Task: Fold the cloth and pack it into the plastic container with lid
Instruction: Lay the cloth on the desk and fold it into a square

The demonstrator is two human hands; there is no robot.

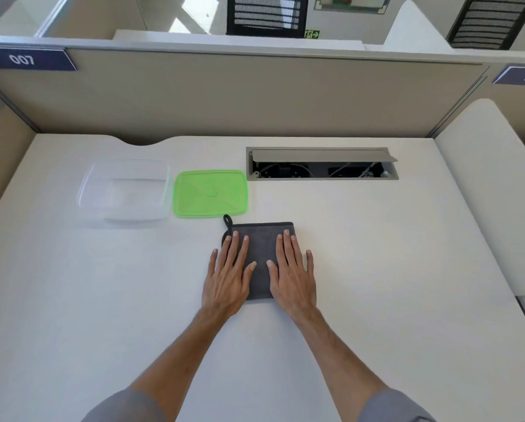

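Note:
A dark grey cloth (262, 251) lies folded into a small rectangle on the white desk, its black hanging loop at the far left corner. My left hand (229, 277) rests flat on the cloth's left part, fingers spread. My right hand (291, 275) lies flat on its right part, fingers spread too. Neither hand grips anything. The clear plastic container (86, 193) stands open and empty to the far left. Its green lid (211, 193) lies flat on the desk between the container and the cloth, just beyond the loop.
A cable hatch (322, 163) with its flap raised is sunk into the desk beyond the cloth, to the right. A beige partition (255, 95) closes the back of the desk (392, 254), and a white side panel (483, 166) stands at the right.

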